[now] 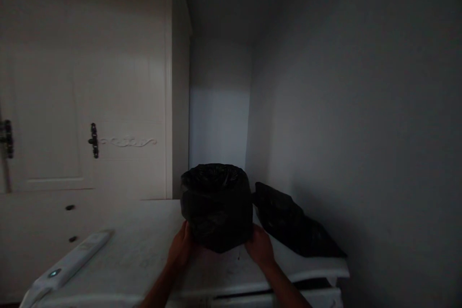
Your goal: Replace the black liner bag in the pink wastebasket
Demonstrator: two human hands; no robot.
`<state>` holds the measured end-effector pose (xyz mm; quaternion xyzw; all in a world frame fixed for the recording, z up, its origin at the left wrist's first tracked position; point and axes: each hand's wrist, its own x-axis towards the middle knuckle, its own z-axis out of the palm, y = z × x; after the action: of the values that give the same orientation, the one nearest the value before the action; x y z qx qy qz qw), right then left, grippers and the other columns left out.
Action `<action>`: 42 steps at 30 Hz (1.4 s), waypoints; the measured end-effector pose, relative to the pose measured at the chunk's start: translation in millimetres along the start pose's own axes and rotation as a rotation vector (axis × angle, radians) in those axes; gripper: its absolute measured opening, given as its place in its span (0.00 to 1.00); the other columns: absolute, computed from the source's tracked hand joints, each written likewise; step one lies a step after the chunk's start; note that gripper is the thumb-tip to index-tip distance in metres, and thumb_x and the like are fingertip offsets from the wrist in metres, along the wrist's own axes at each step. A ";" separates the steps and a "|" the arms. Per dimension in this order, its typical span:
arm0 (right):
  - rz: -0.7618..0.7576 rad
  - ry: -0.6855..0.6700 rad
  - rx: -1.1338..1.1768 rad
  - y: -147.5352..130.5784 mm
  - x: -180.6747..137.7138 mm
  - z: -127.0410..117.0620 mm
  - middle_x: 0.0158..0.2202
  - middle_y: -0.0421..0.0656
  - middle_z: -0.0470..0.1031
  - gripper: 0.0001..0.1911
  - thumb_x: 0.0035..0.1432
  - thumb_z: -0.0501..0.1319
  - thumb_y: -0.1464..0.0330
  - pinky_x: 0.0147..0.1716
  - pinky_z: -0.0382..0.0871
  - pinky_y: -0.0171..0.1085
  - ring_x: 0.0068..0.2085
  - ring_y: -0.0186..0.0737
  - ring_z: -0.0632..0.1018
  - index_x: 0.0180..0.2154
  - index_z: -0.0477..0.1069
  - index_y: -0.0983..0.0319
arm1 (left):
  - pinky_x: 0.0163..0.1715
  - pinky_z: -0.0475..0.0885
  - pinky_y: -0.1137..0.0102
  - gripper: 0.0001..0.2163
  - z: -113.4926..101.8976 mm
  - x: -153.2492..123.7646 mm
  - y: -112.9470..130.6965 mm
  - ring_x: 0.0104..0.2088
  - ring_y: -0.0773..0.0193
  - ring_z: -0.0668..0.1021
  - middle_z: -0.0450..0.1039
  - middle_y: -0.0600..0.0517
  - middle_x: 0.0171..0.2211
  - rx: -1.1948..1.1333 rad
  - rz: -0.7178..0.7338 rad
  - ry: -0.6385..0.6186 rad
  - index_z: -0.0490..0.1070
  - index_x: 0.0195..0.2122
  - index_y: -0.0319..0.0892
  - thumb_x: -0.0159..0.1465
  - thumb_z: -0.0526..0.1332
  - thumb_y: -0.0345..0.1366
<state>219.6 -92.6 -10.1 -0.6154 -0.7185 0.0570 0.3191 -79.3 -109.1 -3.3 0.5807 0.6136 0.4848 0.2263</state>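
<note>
A round bin covered with a black plastic bag [215, 204] stands on a white cabinet top [144, 260] in a dim room. My left hand [180, 249] presses against its lower left side and my right hand [259, 246] against its lower right side, fingers wrapped round the base. Both forearms reach in from the bottom edge.
A second black bag [294, 226] lies flat on the cabinet top to the right of the bin, near the grey wall [361, 130]. A white remote-like device [68, 264] lies at the front left. A white wardrobe door [90, 82] with dark handles stands behind.
</note>
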 end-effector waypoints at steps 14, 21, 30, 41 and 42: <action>0.093 -0.022 -0.155 -5.1 -5.0 6.8 0.53 0.56 0.82 0.19 0.62 0.60 0.67 0.58 0.70 0.43 0.58 0.54 0.80 0.51 0.81 0.65 | 0.60 0.73 0.54 0.32 0.1 1.4 1.4 0.59 0.44 0.81 0.82 0.39 0.55 0.024 0.038 0.030 0.77 0.55 0.39 0.71 0.43 0.58; 0.073 -0.037 -0.166 -6.8 -5.1 3.5 0.51 0.53 0.83 0.16 0.62 0.60 0.69 0.56 0.70 0.42 0.56 0.52 0.81 0.47 0.83 0.62 | 0.60 0.73 0.53 0.34 -0.9 2.1 5.2 0.59 0.42 0.81 0.82 0.36 0.55 0.053 0.035 0.012 0.78 0.54 0.37 0.70 0.43 0.58; 0.066 -0.043 -0.197 -7.3 -6.4 3.0 0.51 0.54 0.84 0.17 0.63 0.59 0.70 0.57 0.70 0.43 0.57 0.53 0.80 0.49 0.82 0.63 | 0.58 0.75 0.55 0.33 -0.2 2.0 3.9 0.58 0.43 0.82 0.83 0.38 0.55 0.035 0.031 0.041 0.79 0.54 0.38 0.70 0.44 0.58; 0.066 -0.034 -0.215 -5.3 -6.2 7.2 0.52 0.55 0.83 0.18 0.64 0.58 0.69 0.58 0.69 0.44 0.57 0.54 0.80 0.49 0.83 0.63 | 0.58 0.75 0.54 0.33 -2.2 -0.5 9.1 0.57 0.43 0.83 0.83 0.36 0.53 0.006 0.025 0.039 0.79 0.51 0.38 0.70 0.44 0.59; 0.069 -0.035 -0.212 -5.1 -6.2 7.3 0.52 0.55 0.83 0.18 0.64 0.58 0.69 0.58 0.69 0.44 0.57 0.54 0.80 0.50 0.82 0.64 | 0.58 0.75 0.54 0.33 -2.1 -0.4 8.9 0.57 0.43 0.82 0.83 0.37 0.53 0.008 0.021 0.042 0.79 0.51 0.38 0.70 0.44 0.59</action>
<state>211.7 -97.2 -15.9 -0.6691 -0.7043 0.0024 0.2372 -76.6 -111.5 5.0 0.5777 0.6142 0.4965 0.2061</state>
